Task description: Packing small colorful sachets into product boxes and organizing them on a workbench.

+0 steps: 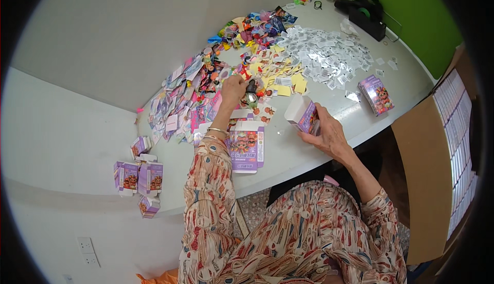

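In my right hand (330, 133) is a small purple and white cardboard box (307, 120), tilted, its white open end toward the upper left. My left hand (234, 89) is over the near edge of a heap of small items, fingers drawn together; what they hold, if anything, is hidden. Right beside those fingertips lie a dark round trinket and a shiny greenish capsule (250, 99). Below my left hand, flattened purple cartons (244, 147) lie on the white table (288, 150), partly under my left wrist. Yellow paper slips (283, 89) are spread just right of the capsule.
Pastel cards (172, 96), colourful small toys (257, 26) and white slips (329, 52) are heaped toward the wall. A closed purple box (376, 95) is at the right, a black tape dispenser (366, 20) behind it. Folded-open boxes (139, 176) sit left; a large carton (422, 181) stands right.
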Demonstrator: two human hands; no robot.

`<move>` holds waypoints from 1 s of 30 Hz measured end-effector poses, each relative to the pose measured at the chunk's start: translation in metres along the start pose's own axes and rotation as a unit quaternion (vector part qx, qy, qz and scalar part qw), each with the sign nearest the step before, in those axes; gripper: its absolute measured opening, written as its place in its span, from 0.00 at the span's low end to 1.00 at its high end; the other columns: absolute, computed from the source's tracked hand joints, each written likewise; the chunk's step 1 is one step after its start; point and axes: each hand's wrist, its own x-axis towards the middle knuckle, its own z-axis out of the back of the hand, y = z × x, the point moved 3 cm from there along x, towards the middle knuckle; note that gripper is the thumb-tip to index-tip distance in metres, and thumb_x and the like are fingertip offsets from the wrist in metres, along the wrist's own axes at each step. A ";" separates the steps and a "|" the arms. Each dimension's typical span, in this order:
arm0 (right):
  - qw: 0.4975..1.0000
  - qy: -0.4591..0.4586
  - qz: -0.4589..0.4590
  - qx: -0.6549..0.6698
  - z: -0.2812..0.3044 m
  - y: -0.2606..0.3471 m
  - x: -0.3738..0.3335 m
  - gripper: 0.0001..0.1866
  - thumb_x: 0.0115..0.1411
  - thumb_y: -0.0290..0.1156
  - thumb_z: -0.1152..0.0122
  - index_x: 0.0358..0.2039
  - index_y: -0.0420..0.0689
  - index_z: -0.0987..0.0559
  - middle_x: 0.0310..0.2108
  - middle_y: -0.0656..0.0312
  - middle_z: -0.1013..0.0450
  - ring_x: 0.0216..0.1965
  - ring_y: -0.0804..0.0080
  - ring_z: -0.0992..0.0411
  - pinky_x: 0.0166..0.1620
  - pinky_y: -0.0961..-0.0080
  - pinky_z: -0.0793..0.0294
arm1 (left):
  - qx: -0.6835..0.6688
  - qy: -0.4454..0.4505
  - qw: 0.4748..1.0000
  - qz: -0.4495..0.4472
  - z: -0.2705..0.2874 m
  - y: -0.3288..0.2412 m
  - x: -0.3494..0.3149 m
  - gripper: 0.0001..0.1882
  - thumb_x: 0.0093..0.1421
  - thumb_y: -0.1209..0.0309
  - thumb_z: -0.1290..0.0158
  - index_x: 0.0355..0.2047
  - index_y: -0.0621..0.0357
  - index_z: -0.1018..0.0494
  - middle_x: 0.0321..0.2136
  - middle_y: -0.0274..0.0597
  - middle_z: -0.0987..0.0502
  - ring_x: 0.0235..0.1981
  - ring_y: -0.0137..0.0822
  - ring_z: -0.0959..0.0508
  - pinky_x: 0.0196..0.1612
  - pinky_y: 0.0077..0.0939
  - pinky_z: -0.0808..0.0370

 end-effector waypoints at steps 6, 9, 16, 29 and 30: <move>1.000 -0.010 0.022 -0.005 -0.004 0.003 0.002 0.45 0.46 0.50 0.33 0.56 0.34 0.40 0.44 0.43 0.31 0.45 0.48 0.29 0.48 0.63 0.29 | -0.112 -0.089 0.989 -0.023 0.032 0.011 -0.004 0.08 0.55 0.70 0.45 0.27 0.63 0.26 0.18 0.37 0.25 0.21 0.28 0.25 0.26 0.24 0.30; 0.999 -0.022 0.016 -0.016 -0.003 0.001 0.002 0.44 0.46 0.50 0.33 0.55 0.34 0.39 0.43 0.44 0.30 0.44 0.48 0.29 0.47 0.62 0.29 | -0.184 -0.019 0.983 -0.011 0.056 -0.013 -0.008 0.04 0.59 0.74 0.47 0.29 0.62 0.29 0.19 0.29 0.28 0.21 0.18 0.28 0.25 0.16 0.32; 0.995 -0.057 0.036 -0.068 -0.004 0.000 0.001 0.43 0.44 0.50 0.32 0.53 0.34 0.38 0.39 0.46 0.30 0.41 0.50 0.28 0.43 0.61 0.29 | -0.468 0.020 0.881 0.060 0.094 -0.056 -0.039 0.05 0.62 0.72 0.49 0.36 0.60 0.29 0.26 0.32 0.25 0.26 0.24 0.22 0.30 0.17 0.25; 0.986 -0.039 0.040 -0.155 -0.006 0.008 -0.002 0.37 0.42 0.50 0.32 0.45 0.37 0.35 0.32 0.50 0.30 0.34 0.52 0.28 0.37 0.61 0.28 | -0.490 0.145 0.859 0.035 0.050 -0.119 -0.079 0.06 0.62 0.72 0.48 0.37 0.61 0.29 0.26 0.34 0.23 0.26 0.25 0.21 0.29 0.16 0.24; 0.986 -0.039 0.039 -0.155 -0.006 0.008 -0.003 0.37 0.42 0.50 0.32 0.45 0.37 0.35 0.32 0.50 0.30 0.34 0.52 0.28 0.37 0.61 0.28 | -0.488 0.144 0.861 0.026 0.047 -0.118 -0.080 0.06 0.63 0.72 0.49 0.37 0.61 0.29 0.27 0.34 0.23 0.26 0.24 0.22 0.29 0.14 0.25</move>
